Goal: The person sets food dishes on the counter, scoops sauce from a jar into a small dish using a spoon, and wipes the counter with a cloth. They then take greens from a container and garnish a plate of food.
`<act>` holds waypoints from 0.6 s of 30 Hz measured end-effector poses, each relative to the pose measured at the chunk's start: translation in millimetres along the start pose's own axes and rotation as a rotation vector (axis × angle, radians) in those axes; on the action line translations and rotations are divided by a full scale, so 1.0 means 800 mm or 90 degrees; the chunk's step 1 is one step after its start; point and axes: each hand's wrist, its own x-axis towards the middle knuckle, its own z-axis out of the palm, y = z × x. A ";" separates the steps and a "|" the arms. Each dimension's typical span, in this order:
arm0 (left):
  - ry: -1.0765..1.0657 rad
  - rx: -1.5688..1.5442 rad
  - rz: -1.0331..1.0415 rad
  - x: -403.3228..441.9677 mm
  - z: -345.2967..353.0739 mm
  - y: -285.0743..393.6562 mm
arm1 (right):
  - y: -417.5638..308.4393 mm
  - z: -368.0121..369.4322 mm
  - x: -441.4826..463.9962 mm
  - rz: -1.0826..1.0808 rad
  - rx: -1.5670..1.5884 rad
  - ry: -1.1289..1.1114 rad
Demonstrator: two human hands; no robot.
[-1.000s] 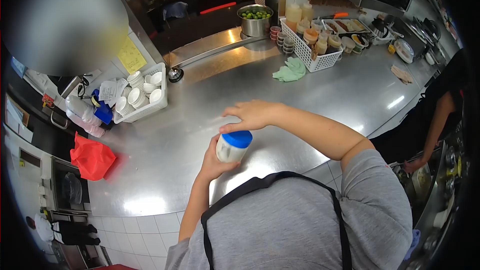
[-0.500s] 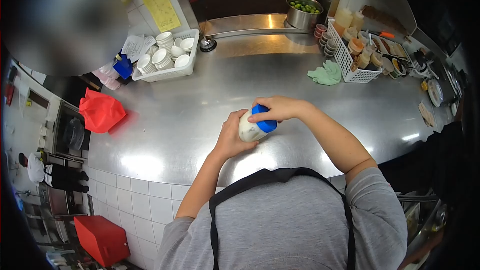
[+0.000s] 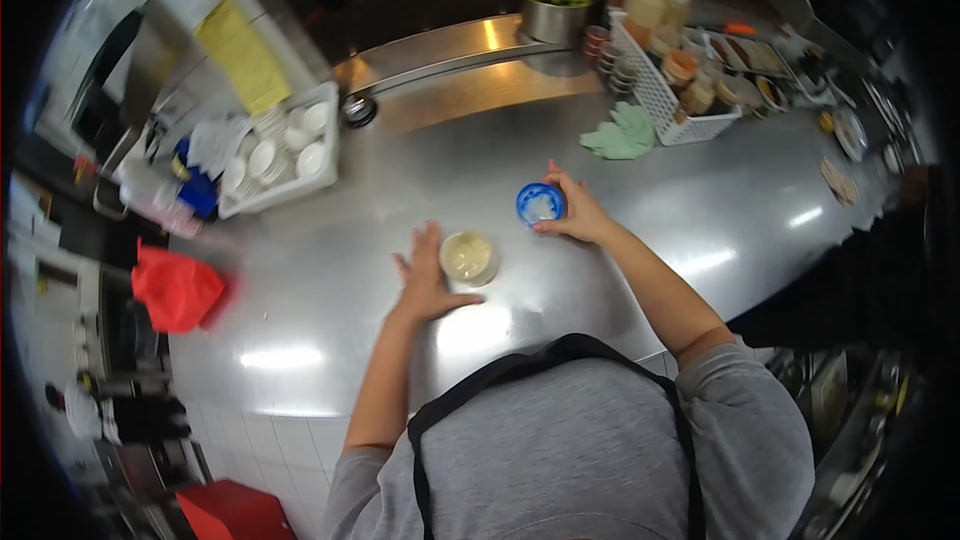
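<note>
An uncapped jar [image 3: 468, 258] stands on the steel counter, its pale, creamy contents showing through the open mouth. My left hand [image 3: 428, 280] is beside it on the left, fingers spread and thumb stretched out below it; I cannot tell whether the hand touches the jar. To the upper right, my right hand [image 3: 575, 210] grips a blue lid [image 3: 540, 205] by its edge. The lid's inside faces up, smeared with white residue.
A white basket of small bowls [image 3: 325, 175] sits at the back left, near a bell [image 3: 358, 110] and a red bag [image 3: 178, 288]. At the back right are a green cloth [image 3: 620, 132], a basket of sauce bottles [image 3: 690, 128] and a pot of green fruit [image 3: 555, 20].
The blue lid has come off the jar and moved right with my right hand. The jar now rests upright on the counter, and my left hand has opened. The camera view has shifted.
</note>
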 end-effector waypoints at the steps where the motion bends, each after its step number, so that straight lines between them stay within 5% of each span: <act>1: -0.023 -0.024 0.045 0.004 -0.018 -0.024 | 0.004 -0.003 -0.009 -0.005 -0.027 0.044; 3: -0.067 -0.056 0.102 0.020 -0.080 -0.082 | 0.024 -0.009 -0.028 0.011 0.012 0.094; 8: 0.439 0.209 0.085 0.118 -0.248 -0.249 | 0.040 -0.023 -0.052 -0.041 -0.015 0.160; 11: 0.453 0.300 -0.072 0.145 -0.288 -0.290 | 0.040 -0.015 -0.042 -0.067 -0.059 0.247; 13: 0.276 0.277 -0.343 0.157 -0.286 -0.296 | 0.039 -0.015 -0.042 -0.064 -0.061 0.244; 18: 0.326 0.340 -0.154 0.175 -0.286 -0.351 | 0.042 -0.011 -0.042 -0.068 -0.119 0.257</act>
